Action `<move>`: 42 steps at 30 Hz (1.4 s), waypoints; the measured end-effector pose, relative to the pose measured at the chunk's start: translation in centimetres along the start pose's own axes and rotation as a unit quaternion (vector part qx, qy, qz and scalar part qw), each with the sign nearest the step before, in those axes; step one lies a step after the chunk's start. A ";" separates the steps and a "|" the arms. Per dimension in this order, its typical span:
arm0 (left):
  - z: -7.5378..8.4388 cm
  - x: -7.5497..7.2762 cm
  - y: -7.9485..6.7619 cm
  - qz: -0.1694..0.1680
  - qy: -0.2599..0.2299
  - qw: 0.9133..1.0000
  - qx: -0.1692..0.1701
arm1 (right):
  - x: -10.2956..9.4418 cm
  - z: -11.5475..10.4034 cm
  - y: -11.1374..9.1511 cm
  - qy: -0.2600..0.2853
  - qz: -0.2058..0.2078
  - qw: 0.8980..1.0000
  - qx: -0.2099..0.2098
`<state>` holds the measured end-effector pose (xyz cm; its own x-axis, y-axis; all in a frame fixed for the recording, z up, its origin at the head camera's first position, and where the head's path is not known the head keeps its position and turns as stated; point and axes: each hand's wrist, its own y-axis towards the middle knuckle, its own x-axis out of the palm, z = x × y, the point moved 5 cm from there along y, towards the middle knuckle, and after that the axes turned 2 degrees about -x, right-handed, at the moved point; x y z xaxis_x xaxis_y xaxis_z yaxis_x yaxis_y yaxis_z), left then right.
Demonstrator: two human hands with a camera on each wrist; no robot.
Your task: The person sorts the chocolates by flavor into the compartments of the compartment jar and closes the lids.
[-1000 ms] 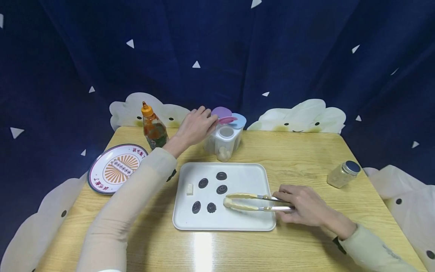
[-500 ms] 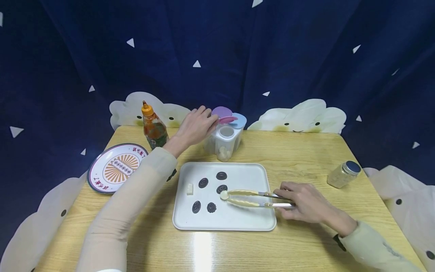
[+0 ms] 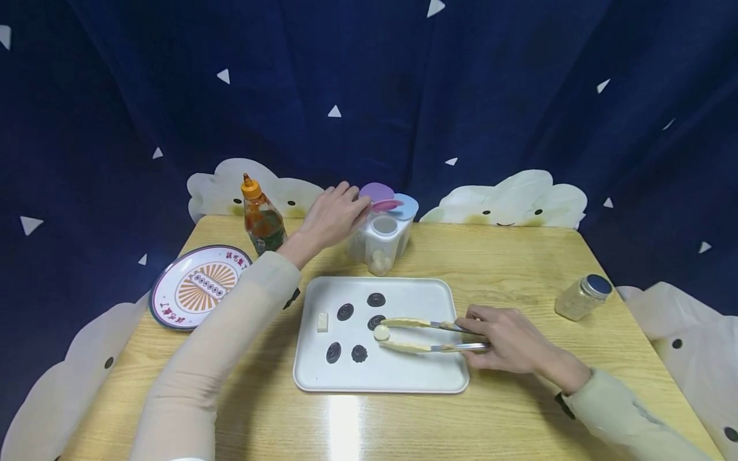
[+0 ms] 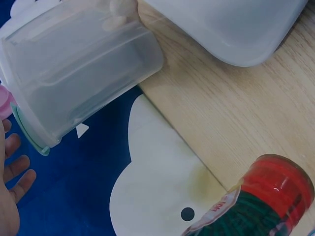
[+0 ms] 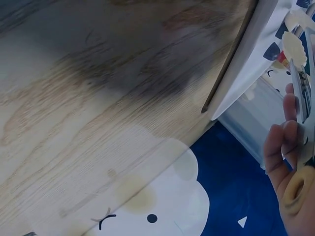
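Observation:
My right hand (image 3: 507, 339) grips a pair of tongs (image 3: 429, 324) with cream-coloured tips, low over the white tray (image 3: 415, 378). A round white piece (image 3: 381, 333) sits between the tong tips, close to a dark swirled piece (image 3: 376, 322). In the right wrist view, my fingers curl round the metal tongs (image 5: 303, 88). My left hand (image 3: 337, 214) holds the raised pink lid (image 3: 386, 205) of a clear multi-compartment container (image 3: 383, 246); its thumb is hidden. Pale pieces lie low in the container's front compartment. The left wrist view catches only some fingertips beside the pink lid (image 4: 5, 102).
Several dark moulded pieces (image 3: 345, 312) and a white rectangular block (image 3: 322, 322) lie on the tray. A sauce bottle (image 3: 264, 221) and a patterned plate (image 3: 173, 282) stand left. A blue-capped jar (image 3: 582, 298) is at right. A dark blue curtain (image 3: 369, 77) hangs behind.
The tongs and right hand have shifted slightly away from me and left. The round white piece, at the tong tips, now sits nearer the dark swirled piece. My left hand stays at the pink lid.

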<state>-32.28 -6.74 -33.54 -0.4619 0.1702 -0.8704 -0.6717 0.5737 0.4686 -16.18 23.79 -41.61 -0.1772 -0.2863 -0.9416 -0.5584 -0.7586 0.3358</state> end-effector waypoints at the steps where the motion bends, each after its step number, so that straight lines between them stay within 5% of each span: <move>1: 0.0 0.0 0.0 0.001 0.000 1.000 0.000 | 0.1 0.0 0.1 0.000 -0.001 1.000 -0.001; 10: 0.0 0.0 -0.1 -0.001 -0.002 1.000 -0.004 | 0.3 -0.2 0.1 0.000 0.000 1.000 -0.015; 17: -0.2 0.0 0.0 0.001 -0.005 1.000 -0.006 | -1.9 0.4 0.8 0.005 0.025 1.000 -0.011; 30: -0.2 -0.1 0.0 0.019 -0.004 1.000 -0.009 | -7.8 5.0 5.9 -0.025 0.105 0.994 0.005; 42: -0.1 0.1 0.1 0.008 -0.019 1.000 -0.013 | -8.4 8.1 9.6 -0.053 0.084 0.994 0.053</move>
<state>-32.40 -6.76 -33.58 -0.4500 0.2101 -0.8679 -0.6796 0.5499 0.4855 -26.57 23.65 -30.74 -0.3556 -0.3364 -0.8720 -0.5948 -0.6382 0.4888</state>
